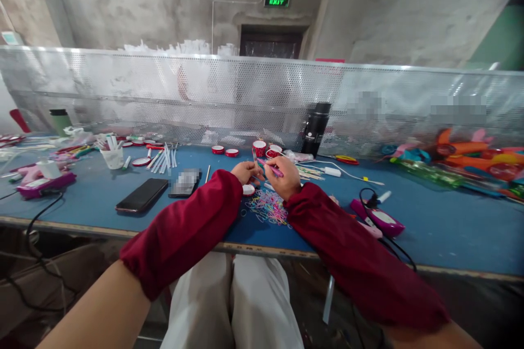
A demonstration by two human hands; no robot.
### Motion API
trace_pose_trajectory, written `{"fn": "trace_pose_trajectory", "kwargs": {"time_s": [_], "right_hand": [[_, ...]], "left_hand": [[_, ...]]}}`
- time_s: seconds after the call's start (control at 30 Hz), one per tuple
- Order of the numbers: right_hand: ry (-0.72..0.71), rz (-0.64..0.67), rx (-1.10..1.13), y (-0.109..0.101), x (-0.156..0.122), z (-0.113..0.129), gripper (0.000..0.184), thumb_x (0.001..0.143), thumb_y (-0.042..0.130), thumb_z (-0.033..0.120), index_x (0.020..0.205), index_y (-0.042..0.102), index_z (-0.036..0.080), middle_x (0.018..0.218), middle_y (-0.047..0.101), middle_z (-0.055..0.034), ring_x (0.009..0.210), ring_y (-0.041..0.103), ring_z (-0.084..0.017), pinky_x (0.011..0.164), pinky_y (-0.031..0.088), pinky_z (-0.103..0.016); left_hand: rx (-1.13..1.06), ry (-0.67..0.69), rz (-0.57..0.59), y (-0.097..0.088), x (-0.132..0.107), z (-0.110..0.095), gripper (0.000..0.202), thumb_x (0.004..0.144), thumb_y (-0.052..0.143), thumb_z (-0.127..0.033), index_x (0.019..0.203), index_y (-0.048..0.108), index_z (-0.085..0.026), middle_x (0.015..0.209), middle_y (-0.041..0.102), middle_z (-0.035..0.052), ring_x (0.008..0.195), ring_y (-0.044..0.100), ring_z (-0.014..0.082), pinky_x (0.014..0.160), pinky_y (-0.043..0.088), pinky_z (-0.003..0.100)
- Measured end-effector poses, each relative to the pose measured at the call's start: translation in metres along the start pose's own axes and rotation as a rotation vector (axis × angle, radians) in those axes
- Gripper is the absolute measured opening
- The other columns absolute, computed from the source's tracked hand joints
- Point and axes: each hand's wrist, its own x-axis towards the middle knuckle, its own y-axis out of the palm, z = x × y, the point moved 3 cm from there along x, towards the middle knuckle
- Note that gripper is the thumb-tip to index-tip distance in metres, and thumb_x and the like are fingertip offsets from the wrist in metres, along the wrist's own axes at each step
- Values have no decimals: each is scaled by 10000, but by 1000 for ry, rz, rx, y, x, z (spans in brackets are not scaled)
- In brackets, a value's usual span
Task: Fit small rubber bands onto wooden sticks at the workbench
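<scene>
Above the table, my left hand is closed, thumb and fingers pinched around something thin and pale that I cannot make out. My right hand meets it fingertip to fingertip and grips a slim pink-purple pen-like tool, whose tip points toward the left fingers. Just below both hands lies a loose pile of small colourful rubber bands. A small round white dish with a red rim sits under the left fingers, partly covered by them.
Two phones lie left of my forearm, near a cup of white sticks. Red round tins and a black thermos stand behind my hands. A purple corded device is at right. Perforated metal panels border the back.
</scene>
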Motion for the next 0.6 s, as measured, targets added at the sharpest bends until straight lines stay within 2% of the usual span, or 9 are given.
{"fn": "trace_pose_trajectory", "kwargs": {"time_s": [0.17,0.4,0.6], "right_hand": [[-14,7,0,1,0,1,50,848,554,253,817,574,219,765,600,-45,753,537,-186,707,419,-334],[4,-22,-6,2,0,-1,43,839,556,248,804,571,227,749,587,-28,731,538,-180,694,426,-328],[-13,-15,0,2,-1,0,50,838,553,246,799,578,227,746,597,-26,734,544,-180,690,428,-327]], "left_hand": [[40,28,12,-1,1,1,135,880,499,-221,887,592,-122,778,690,55,495,603,87,397,277,163],[34,15,5,-1,-1,-1,153,861,549,-270,879,596,-126,773,693,51,500,601,85,405,297,162],[34,-2,-17,1,-4,-5,132,856,560,-253,883,593,-128,754,689,37,486,595,78,392,282,157]]}}
